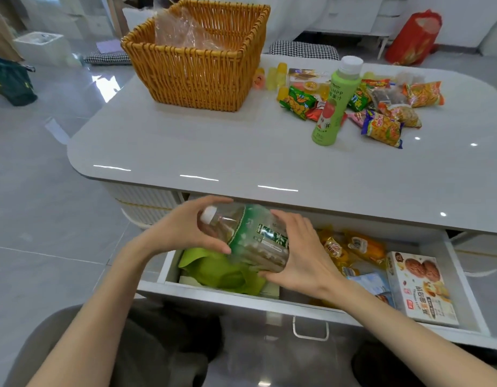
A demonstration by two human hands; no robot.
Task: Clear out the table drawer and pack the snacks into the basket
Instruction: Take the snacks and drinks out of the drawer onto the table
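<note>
Left hand (183,227): I see it curled round the neck end of a clear plastic bottle with a white cap and green label (253,238), thumb beneath and fingers over the top.
Right hand (300,255): it grips the base end of the same bottle, fingers wrapped over it.
Bottle: on its side in the air, cap pointing left, over the left part of the drawer.
Drawer: the white pull-out drawer (241,298) stands open under the bench edge. I make out a crumpled lime-green cloth or bag (213,269) below the bottle, yellow-orange snack packets (353,247) at the back, and a white biscuit box (420,286) lying flat at the right end.
Bench: a glossy grey bench with rounded corners (213,152).
Basket: an orange woven wicker basket (197,76) stands at the bench's far left, with crinkled clear plastic (183,32) inside.
Snacks on top: an upright green juice bottle with a white cap (334,104) stands among a heap of colourful snack packets (387,107), to the right of the basket.
</note>
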